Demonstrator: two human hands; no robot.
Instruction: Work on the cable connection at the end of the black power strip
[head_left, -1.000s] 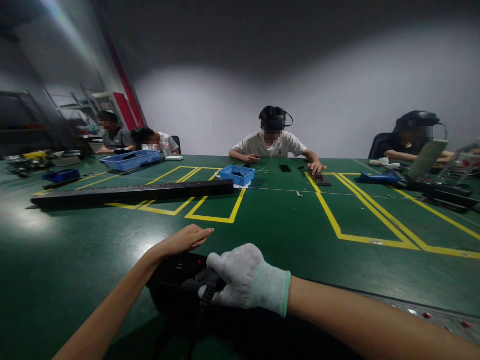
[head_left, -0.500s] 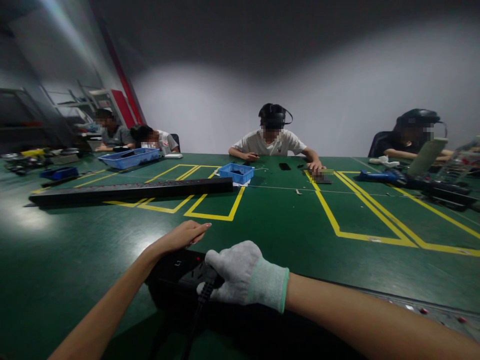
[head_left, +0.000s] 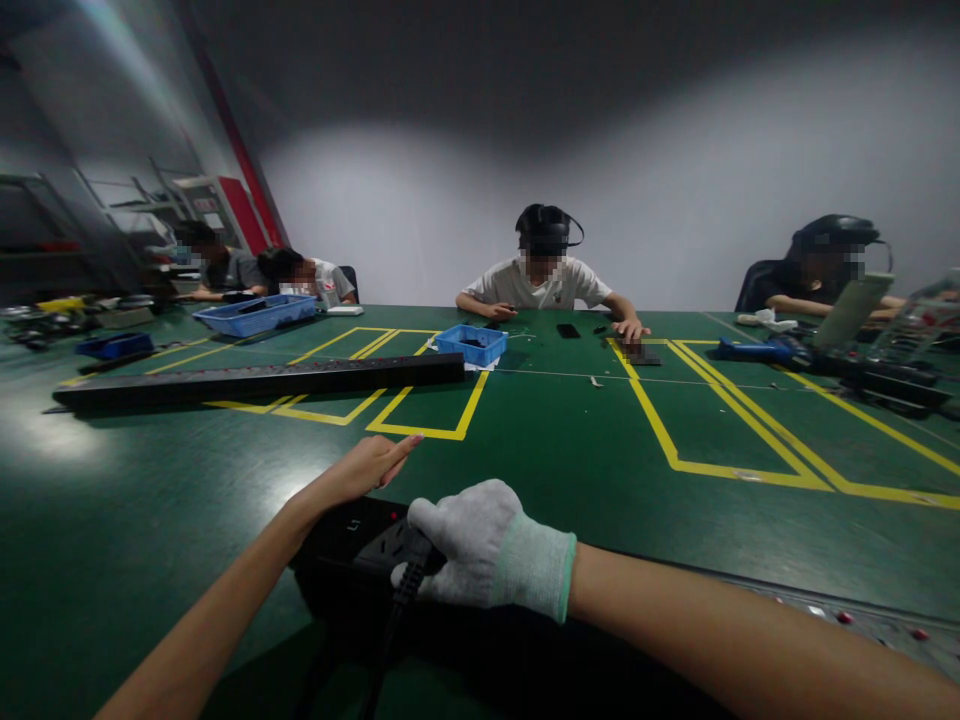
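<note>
My right hand (head_left: 469,540), in a pale grey glove with a green-edged cuff, is closed around a black power plug (head_left: 429,560). The plug is against the socket face at the left end of a long black power strip (head_left: 341,550); how far in it sits is hidden by the glove. Its cord (head_left: 390,630) runs down toward me. Near the plug, the strip shows a small red light and the mark "L1". My bare left hand (head_left: 371,465) is at the strip's far edge, fingers stretched out to the right, with nothing seen in them.
Another long black power strip (head_left: 262,382) lies across the green table (head_left: 562,450), left of centre. Beyond it are a small blue bin (head_left: 472,345) and a larger blue tray (head_left: 259,315). Yellow tape marks the tabletop. Several people sit along the far side; tools (head_left: 765,350) lie at right.
My left hand has lifted slightly, its fingertips now a little higher and farther from the strip. My right hand keeps its hold on the plug.
</note>
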